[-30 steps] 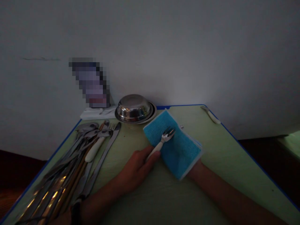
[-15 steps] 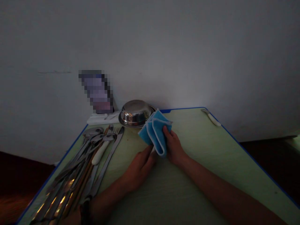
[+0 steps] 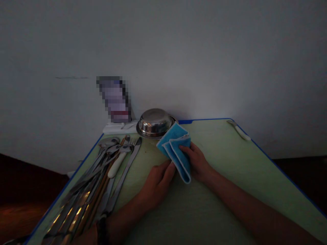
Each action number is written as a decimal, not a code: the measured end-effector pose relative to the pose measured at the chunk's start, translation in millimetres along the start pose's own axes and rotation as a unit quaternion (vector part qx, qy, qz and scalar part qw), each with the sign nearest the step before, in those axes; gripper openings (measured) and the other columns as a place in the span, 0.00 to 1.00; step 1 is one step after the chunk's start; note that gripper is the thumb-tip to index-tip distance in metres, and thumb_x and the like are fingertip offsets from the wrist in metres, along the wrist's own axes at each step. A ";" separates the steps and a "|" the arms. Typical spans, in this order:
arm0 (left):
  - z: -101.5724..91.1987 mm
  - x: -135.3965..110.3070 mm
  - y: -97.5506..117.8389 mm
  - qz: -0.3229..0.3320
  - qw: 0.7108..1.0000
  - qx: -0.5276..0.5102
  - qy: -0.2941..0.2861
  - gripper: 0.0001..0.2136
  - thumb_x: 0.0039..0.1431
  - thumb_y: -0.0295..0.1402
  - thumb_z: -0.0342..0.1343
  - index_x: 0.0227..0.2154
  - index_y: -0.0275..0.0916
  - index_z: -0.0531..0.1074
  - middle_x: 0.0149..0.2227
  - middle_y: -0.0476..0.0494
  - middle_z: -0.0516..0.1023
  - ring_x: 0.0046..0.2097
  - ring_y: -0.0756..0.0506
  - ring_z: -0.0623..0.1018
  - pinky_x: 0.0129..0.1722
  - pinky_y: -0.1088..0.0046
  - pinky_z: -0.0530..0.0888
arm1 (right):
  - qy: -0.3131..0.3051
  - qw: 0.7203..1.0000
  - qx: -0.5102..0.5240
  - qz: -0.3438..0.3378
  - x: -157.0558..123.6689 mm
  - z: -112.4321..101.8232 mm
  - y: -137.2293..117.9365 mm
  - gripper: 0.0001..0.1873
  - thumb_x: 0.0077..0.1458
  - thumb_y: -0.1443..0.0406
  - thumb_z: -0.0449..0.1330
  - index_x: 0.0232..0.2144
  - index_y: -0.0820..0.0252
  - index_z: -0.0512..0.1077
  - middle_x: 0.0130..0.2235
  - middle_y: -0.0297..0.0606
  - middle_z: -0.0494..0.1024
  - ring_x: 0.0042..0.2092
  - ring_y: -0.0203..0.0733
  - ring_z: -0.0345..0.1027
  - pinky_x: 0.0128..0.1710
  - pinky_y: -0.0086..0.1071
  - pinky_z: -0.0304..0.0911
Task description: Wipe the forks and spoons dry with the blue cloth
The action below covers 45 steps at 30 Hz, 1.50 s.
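Observation:
A blue cloth (image 3: pixel 176 149) is folded over and gripped by my right hand (image 3: pixel 198 161), fingers curled round its upper edge. My left hand (image 3: pixel 157 182) is closed at the cloth's lower left edge, pinching the handle of a small white-handled fork. The cloth wraps the fork, so its head is hidden and only a sliver of handle shows between my fingers. Both hands rest on the pale green table (image 3: pixel 230 170) near its middle.
Several knives, spoons and forks (image 3: pixel 102 177) lie in a row along the table's left edge. An upturned steel bowl (image 3: pixel 155 123) sits at the back beside a white tray (image 3: pixel 119 127). A white-handled utensil (image 3: pixel 240 131) lies at the far right edge.
The cloth lay flat under the fork a second ago. My right hand has folded it over the fork's head and now grips it; the view has shifted slightly right.

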<state>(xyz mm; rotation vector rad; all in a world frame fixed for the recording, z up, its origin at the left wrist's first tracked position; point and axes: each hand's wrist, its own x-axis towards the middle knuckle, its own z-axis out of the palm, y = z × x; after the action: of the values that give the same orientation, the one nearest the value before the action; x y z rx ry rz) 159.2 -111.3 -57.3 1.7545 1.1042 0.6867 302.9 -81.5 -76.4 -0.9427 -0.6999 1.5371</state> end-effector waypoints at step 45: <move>0.0 0.8 -2.8 0.148 0.984 0.084 -0.041 0.11 0.60 0.27 0.44 0.40 0.37 0.69 0.34 0.44 0.71 0.34 0.49 0.71 0.35 0.73 0.67 | 0.058 0.994 0.088 0.029 2.1 0.5 -1.4 0.15 0.42 0.60 0.64 0.35 0.58 0.71 0.24 0.29 0.75 0.24 0.34 0.65 0.25 0.28 0.59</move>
<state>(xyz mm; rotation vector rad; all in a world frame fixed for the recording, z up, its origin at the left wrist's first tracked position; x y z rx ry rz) 158.4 -110.1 -59.8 2.1002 0.8737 0.7075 303.1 -79.2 -75.4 -0.9177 -0.4498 1.5542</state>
